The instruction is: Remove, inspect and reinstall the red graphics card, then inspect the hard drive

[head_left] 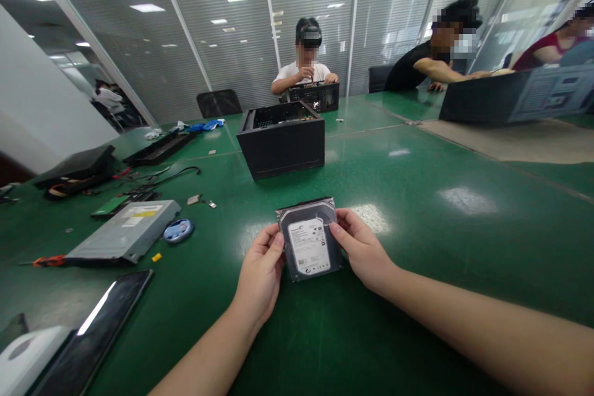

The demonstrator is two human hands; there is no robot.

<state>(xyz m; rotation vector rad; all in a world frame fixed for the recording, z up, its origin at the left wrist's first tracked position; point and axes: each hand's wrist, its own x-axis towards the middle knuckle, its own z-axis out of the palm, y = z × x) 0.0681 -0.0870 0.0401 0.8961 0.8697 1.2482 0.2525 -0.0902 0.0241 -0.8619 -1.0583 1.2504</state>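
Observation:
Held up in front of me over the green table (408, 223) is a hard drive (310, 247), its white label facing me. My left hand (263, 272) grips its left edge, thumb on the near side. On the opposite edge, my right hand (364, 247) is closed the same way, with its thumb on the drive's face near the upper right. The fingers behind the drive are partly hidden. Beyond it stands an open black computer case (283, 142).
Left lie an optical drive (125, 232), a screwdriver (49, 261), a round blue case (178, 231), a small yellow piece (156, 257), a dark flat screen device (99, 328) and cables (158, 182). Across the table a person (306, 68) handles another computer case (320, 97); two more people are at right.

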